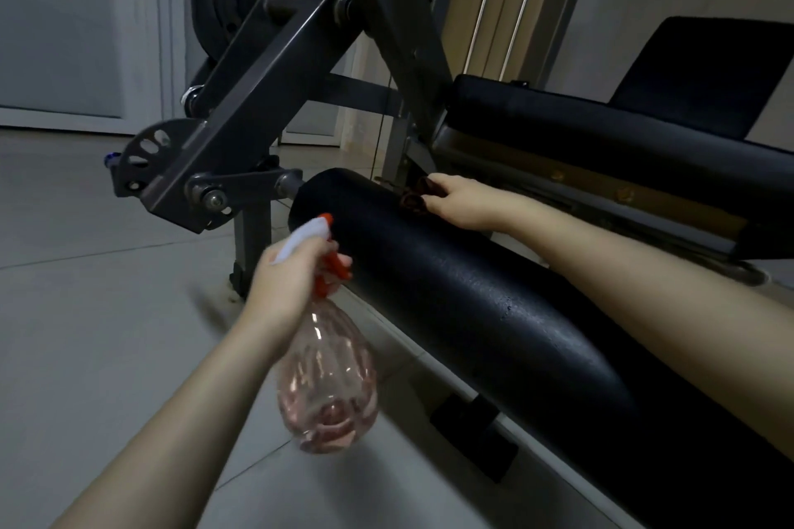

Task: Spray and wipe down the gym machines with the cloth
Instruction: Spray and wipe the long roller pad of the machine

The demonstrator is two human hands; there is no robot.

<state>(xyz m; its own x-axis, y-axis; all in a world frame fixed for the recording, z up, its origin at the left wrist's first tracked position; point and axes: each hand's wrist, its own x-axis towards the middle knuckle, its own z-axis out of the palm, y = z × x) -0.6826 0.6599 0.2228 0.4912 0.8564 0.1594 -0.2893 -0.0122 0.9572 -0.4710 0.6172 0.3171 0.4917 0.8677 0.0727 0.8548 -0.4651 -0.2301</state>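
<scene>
A long black foam roller pad (464,296) of the gym machine runs diagonally from centre to lower right. My left hand (283,288) grips a clear pinkish spray bottle (328,378) by its neck, a finger on the orange trigger, and the white nozzle points at the pad's left end. My right hand (462,202) rests on top of the pad's far side, closed on a dark brown cloth (419,195) that is mostly hidden under the fingers.
The grey steel frame (258,99) with pivots and a weight plate rises at the left and centre. A black padded seat and backrest (623,129) lie behind the roller. Pale floor tiles (107,314) spread to the left. Cables hang at the top centre.
</scene>
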